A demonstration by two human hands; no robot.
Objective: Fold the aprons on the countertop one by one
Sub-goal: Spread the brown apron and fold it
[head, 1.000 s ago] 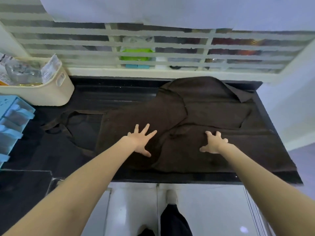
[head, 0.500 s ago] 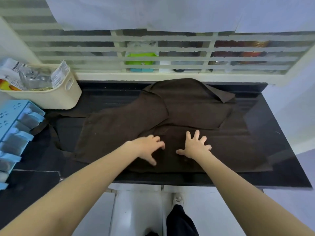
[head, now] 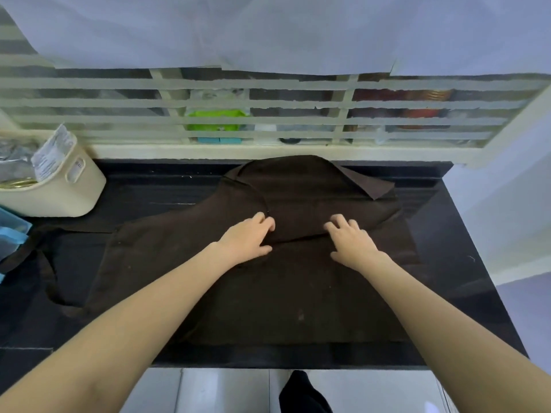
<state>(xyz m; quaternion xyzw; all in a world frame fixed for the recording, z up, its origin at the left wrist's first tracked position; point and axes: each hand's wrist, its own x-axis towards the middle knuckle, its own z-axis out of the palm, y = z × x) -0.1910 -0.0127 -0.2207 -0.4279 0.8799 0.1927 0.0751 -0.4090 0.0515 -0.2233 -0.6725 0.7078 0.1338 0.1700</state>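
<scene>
Aprons: dark brown aprons (head: 268, 287) lie spread over the black countertop (head: 465, 263), overlapping; the number of layers cannot be told, since the cloth is nearly the colour of the stone.
Upper piece: a rounded brown panel (head: 313, 192) lies on top toward the window, its near edge running between the two hands; one corner (head: 378, 189) at far right is turned over.
Left hand: the left hand (head: 247, 236) rests on the cloth at the left end of that near edge, fingers bent with tips at the seam. It looks to be pinching the edge, but the fingertips are partly hidden, so the grip is not certain.
Right hand: the right hand (head: 351, 239) lies on the cloth at the right of the same edge, fingers spread and only lightly bent, pressing down and holding nothing.
Why so placed: both hands at one edge, well apart, suggests the panel is being squared or lifted evenly so the fold comes out straight.
Strap: a neck or waist strap (head: 47, 272) trails off to the left over the counter, loose, likely to be tucked in later.
Surroundings: a cream basket (head: 68, 189) of packets stands at far left, clear of the cloth; a blue tray (head: 12, 231) sits at the left margin.
Progress: early, by this judgement; no neat folded bundle is visible.
</scene>
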